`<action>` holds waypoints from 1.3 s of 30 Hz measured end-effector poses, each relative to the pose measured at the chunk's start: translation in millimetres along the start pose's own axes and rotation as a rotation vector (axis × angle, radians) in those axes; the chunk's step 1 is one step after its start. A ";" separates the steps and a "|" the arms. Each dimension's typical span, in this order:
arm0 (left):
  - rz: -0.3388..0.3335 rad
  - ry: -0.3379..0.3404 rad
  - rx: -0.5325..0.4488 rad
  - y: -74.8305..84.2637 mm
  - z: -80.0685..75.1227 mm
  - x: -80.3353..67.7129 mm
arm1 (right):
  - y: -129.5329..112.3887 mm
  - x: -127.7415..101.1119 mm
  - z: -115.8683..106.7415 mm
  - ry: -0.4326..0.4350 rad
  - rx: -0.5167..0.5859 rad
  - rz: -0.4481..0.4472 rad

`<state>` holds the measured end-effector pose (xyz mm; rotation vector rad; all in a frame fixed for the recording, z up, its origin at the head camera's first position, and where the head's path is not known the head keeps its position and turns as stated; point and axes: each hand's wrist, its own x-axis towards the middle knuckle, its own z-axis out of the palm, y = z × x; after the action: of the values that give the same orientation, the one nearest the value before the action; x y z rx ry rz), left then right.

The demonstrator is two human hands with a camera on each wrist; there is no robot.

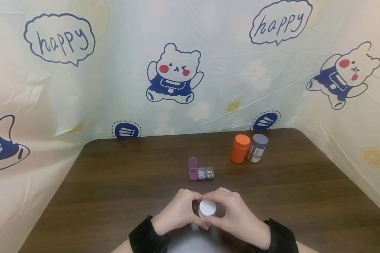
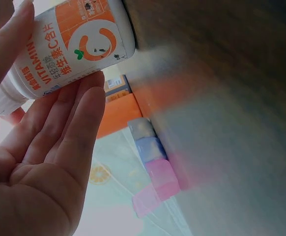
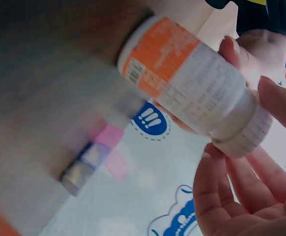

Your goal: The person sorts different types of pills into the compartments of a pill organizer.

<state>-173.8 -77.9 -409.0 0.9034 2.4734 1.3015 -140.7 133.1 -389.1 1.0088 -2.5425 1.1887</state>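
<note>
Bottle between hands — pillbox behind

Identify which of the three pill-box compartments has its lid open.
The pink compartment, leftmost in the row: its lid stands up, while the purple and grey ones are closed.

- The left hand and the right hand meet at the near edge of the dark brown wooden table, fingers curled round a small bottle with a round white cap held between them.
- Just beyond the fingertips lies a row of three small plastic pill compartments: pink with its lid raised, then blue, then grey.
- Farther off, beyond the right hand, a squat orange plastic bottle stands upright, touching a grey-lidded brown jar.
- Black wrist straps show on both forearms.
</note>
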 end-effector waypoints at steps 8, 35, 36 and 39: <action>-0.010 -0.005 -0.005 0.0 1.2 0.6 | -7.8 9.5 -18.2 -0.139 -0.016 0.010; -0.001 0.000 -0.003 0.0 1.9 0.6 | 45.9 -6.0 -52.0 -0.125 -0.144 0.174; -0.001 0.001 0.000 -0.2 2.0 0.8 | 48.1 -7.1 -51.1 -0.130 -0.160 0.179; 0.000 0.000 0.002 -0.4 1.8 0.4 | 53.8 -9.3 -49.4 -0.153 -0.168 0.210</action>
<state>-173.5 -76.6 -410.3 0.9042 2.4752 1.2989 -174.4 198.5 -393.1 0.8414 -2.8713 0.9557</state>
